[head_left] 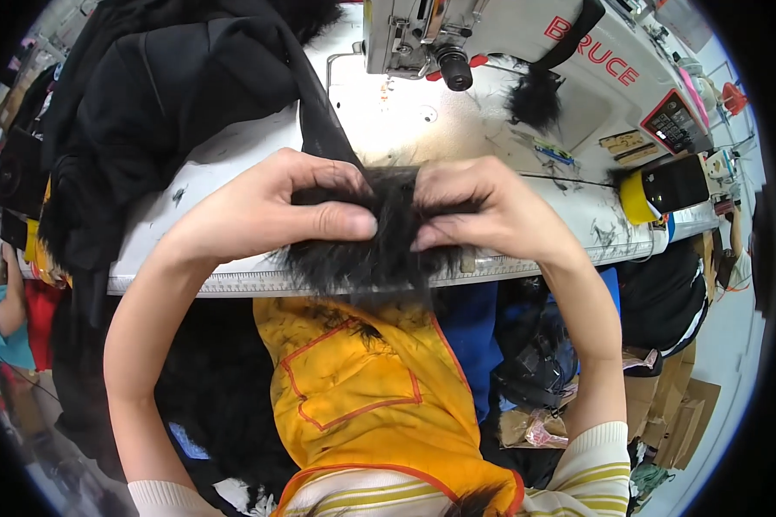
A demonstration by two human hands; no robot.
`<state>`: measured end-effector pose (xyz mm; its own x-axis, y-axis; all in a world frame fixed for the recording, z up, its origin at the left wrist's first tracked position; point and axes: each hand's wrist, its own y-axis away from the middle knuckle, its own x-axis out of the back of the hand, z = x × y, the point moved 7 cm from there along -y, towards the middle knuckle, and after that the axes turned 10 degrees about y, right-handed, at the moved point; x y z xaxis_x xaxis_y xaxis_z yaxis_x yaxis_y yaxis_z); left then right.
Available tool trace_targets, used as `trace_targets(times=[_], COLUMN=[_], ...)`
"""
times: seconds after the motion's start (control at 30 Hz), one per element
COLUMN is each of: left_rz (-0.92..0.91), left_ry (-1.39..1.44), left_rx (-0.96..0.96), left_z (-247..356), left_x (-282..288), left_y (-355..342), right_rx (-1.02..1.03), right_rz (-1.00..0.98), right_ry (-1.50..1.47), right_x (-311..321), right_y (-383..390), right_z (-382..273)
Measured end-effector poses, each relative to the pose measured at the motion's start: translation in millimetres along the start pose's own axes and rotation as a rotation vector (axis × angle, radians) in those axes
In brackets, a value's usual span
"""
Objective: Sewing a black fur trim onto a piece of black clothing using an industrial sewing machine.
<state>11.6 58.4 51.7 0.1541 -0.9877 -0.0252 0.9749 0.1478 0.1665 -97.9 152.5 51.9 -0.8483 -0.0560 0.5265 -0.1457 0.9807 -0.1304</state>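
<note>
A piece of black faux fur (386, 237) hangs over the front edge of the sewing table, gripped from both sides. My left hand (319, 202) is closed on its left part, thumb on top and fingers curled into the pile. On its right part, my right hand (466, 207) pinches the fur between thumb and fingers. The fingertips are partly buried in the hair. A dark strip runs from the fur up to a large heap of black fabric (190, 82) on the left. Beyond my hands stands the white sewing machine (509, 86).
A ruler strip (224, 283) lines the table's front edge. A black fur tuft (535, 99) hangs by the machine. Tweezers-like small tools (547, 151) and a yellow-black container (660, 189) sit at right. Cardboard (681, 405) lies below right. Another person's arm (10, 297) shows far left.
</note>
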Motion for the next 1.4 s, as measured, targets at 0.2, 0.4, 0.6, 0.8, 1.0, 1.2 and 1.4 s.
trace_targets(times=[0.2,0.4,0.6,0.8,1.0,1.2,1.4], left_rz=[0.070,0.149,0.090,0.091,0.471,0.475,0.465], left_ry=[-0.428,-0.910,-0.703,-1.439,-1.531,-1.480,-1.265], left_rx=[-0.227,-0.465,-0.480,-0.825,-0.779,-0.810,-1.027], left_z=[19.8,33.3,18.8,-25.5,-7.4,-24.4,2.1], left_x=[2.4,-9.5,-5.7,-76.5,16.7,38.2,103.2], left_y=[7.9,23.4,17.8,58.2,9.3,-34.2,-133.1], right_rx=[0.050,0.046,0.276,0.822,0.480,0.147,-0.022], right_rz=[0.127,0.189,0.042,0.057,0.298,0.218,0.303], right_ry=[0.169,0.287,0.236,1.098,1.259,1.075,0.948], right_x=[9.5,10.7,-1.2,-63.8,-19.8,26.6,64.9], right_y=[-2.0,-4.0,-9.9,12.4,-46.4,-3.6,-33.1], right_z=[-6.7,-14.6,-12.7,-8.6,30.6,80.8,145.5])
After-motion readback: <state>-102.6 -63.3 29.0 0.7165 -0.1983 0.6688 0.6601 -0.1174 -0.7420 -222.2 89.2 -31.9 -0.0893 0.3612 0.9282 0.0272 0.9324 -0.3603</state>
